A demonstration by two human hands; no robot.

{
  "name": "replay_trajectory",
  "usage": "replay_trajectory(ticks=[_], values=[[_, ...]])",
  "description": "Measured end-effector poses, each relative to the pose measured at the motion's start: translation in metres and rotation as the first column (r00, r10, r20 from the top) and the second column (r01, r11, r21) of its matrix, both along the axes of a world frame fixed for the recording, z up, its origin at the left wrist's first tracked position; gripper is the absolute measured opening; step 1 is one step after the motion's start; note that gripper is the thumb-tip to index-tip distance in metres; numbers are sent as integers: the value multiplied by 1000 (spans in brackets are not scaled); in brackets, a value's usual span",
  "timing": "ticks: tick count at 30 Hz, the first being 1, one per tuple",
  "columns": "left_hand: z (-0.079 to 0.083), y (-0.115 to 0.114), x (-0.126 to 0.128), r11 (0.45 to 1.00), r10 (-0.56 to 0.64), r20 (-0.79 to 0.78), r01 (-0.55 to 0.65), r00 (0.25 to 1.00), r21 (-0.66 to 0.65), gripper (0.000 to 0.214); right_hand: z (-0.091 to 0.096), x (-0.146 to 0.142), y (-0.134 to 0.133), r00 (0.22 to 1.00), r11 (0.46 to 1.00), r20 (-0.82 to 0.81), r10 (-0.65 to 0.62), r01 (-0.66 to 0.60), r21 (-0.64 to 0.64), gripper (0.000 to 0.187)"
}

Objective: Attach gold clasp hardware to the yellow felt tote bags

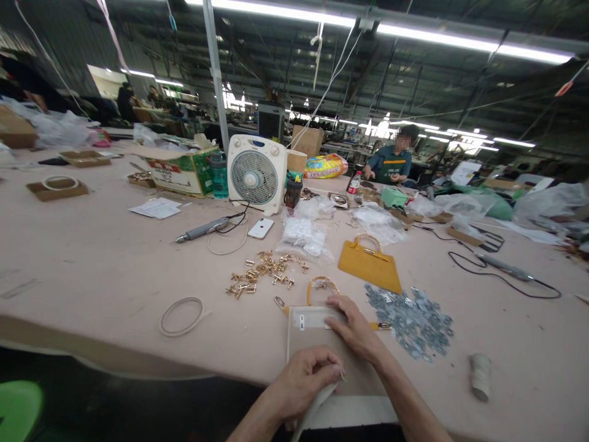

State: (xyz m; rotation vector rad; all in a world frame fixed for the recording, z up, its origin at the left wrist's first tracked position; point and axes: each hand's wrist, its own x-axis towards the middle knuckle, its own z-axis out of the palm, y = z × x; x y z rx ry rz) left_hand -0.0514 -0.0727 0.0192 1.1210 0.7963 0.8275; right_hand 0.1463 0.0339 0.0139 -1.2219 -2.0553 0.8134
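Note:
A beige bag panel (359, 377) lies at the table's front edge, with a small white label (302, 322) near its upper left corner. A yellow handle (316, 288) and yellow tabs with gold metal fittings (383, 326) stick out from beneath it. My left hand (306, 380) is closed in a pinch on a pale strip (315, 408) above the lower part of the panel. Whether that strip is joined to the panel is hidden. My right hand (352, 328) rests on the upper part of the panel, fingers stretched out.
Gold fittings (262, 270) and grey metal plates (414, 322) lie in heaps beyond the panel. A yellow bag piece (370, 264), phone (261, 228), corded tool (202, 231), tape ring (183, 317) and fan (256, 175) are around. Across the table sits a co-worker (393, 162).

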Motion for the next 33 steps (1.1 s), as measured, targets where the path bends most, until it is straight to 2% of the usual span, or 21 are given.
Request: replay_trajectory(ticks=[2,3,6,8,12,14,16,18,20,22,25,30,33], values=[[0,1,1,1000,1,49,-1,999,-11,40,-1,2,2,1000,1000,15,-21,21,-3,46],[1,1,1,1000,3,59,-2,998,-19,41,-2,2,2,999,1000,34,-30,30,-2,46],[5,2,3,999,8,8,-8,1000,-31,44,-1,-4,1,993,995,76,-89,85,52,26],[7,2,5,999,30,-63,-32,998,-31,45,-2,-10,-1,986,983,66,-155,148,105,22],[5,0,8,997,80,-152,-77,985,24,44,3,-11,-5,969,961,-71,-236,243,130,22],[2,-1,8,996,75,-185,-64,980,61,53,12,-4,-12,954,955,-170,-247,269,122,24],[-1,-2,7,996,54,-198,-38,979,86,70,26,4,-25,957,968,-206,-203,228,101,22],[-4,-3,6,994,18,-185,1,983,105,79,43,11,-45,985,995,-161,-68,79,57,19],[-5,-3,6,992,-4,-181,28,983,126,77,59,14,-66,991,994,-84,107,-107,2,17],[-6,-4,6,989,0,-195,29,981,142,74,69,14,-84,975,974,10,223,-223,-42,18],[-5,-5,5,986,17,-239,24,971,168,70,71,14,-98,959,970,150,241,-238,-39,20],[4,-9,2,974,15,-308,56,951,219,58,57,15,-103,927,976,312,208,-219,-1,19],[8,-11,1,970,24,-321,56,947,237,42,55,15,-107,905,976,387,175,-211,52,15]])
